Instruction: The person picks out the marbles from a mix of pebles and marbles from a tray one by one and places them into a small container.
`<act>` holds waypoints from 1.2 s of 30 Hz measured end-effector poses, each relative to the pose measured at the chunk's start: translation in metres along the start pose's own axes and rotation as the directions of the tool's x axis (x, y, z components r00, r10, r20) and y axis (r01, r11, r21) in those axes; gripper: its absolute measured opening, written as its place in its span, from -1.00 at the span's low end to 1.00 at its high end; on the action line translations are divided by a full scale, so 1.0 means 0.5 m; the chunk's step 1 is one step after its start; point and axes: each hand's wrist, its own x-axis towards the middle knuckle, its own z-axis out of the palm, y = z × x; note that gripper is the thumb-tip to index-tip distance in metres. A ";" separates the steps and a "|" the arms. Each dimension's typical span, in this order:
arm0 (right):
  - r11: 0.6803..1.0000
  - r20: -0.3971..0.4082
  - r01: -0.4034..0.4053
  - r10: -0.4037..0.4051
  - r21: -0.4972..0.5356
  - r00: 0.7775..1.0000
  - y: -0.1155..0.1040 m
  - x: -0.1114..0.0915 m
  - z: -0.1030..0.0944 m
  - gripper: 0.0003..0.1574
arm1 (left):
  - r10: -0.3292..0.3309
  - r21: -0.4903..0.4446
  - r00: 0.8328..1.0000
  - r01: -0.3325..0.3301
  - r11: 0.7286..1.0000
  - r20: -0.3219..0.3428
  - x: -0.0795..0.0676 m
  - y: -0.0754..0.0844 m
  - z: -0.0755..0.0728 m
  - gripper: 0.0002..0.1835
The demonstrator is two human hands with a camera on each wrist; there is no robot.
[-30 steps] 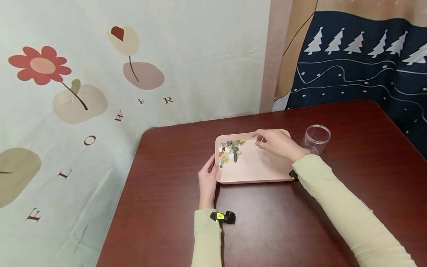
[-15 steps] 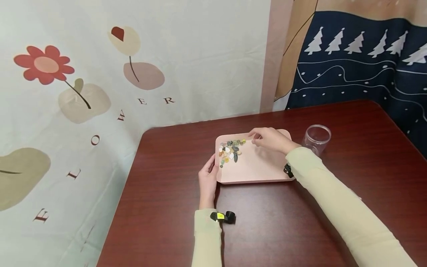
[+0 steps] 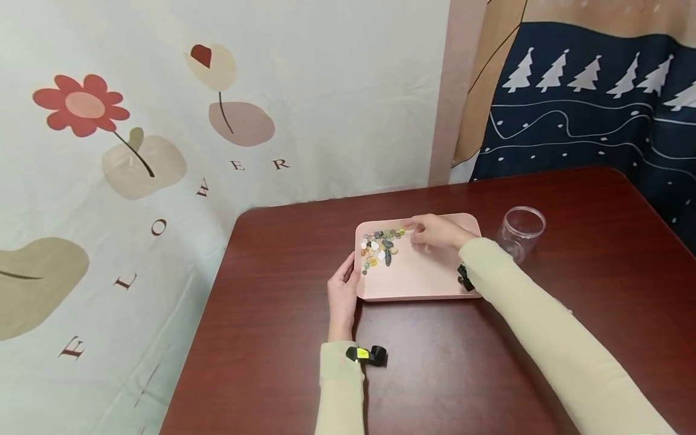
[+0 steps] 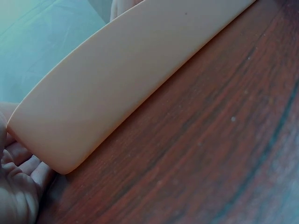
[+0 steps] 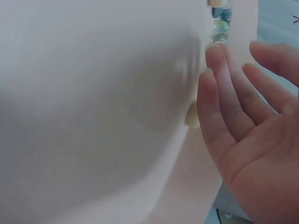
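A pink rectangular tray [image 3: 418, 283] sits on a reddish wood-grain tabletop [image 3: 272, 302]. The left hand [image 3: 342, 296] is clamped on the tray's left side. The right hand [image 3: 437, 231], fingers extended and thumb apart, is at the tray's far edge, beside multicoloured pebbles [image 3: 382, 256] in its far-left part. Right of the tray stands a clear cup [image 3: 522, 232].

There were two hands [image 3: 342, 297]; one pink tray [image 3: 415, 281]; one clear jar [image 3: 523, 232]; one table [image 3: 272, 302]; stones [image 3: 374, 246], too clustered to count.

Pale pink tray [image 3: 418, 281], multicoloured stones [image 3: 388, 244], reddish-brown table [image 3: 272, 302]
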 end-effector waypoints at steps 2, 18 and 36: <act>0.999 0.020 -0.014 0.013 0.040 1.000 0.003 0.002 0.005 -0.38 | -0.004 0.005 1.000 0.004 1.000 -0.001 -0.001 -0.002 0.000 -0.64; 0.999 0.074 0.011 -0.014 0.046 0.997 0.020 0.034 0.034 -0.23 | -0.042 -0.008 0.999 0.042 0.999 0.017 0.000 -0.004 -0.003 -0.63; 0.999 0.072 -0.007 0.003 0.050 0.997 0.030 0.042 0.028 -0.40 | -0.019 0.012 1.000 0.019 1.000 -0.007 0.003 -0.005 0.003 -0.64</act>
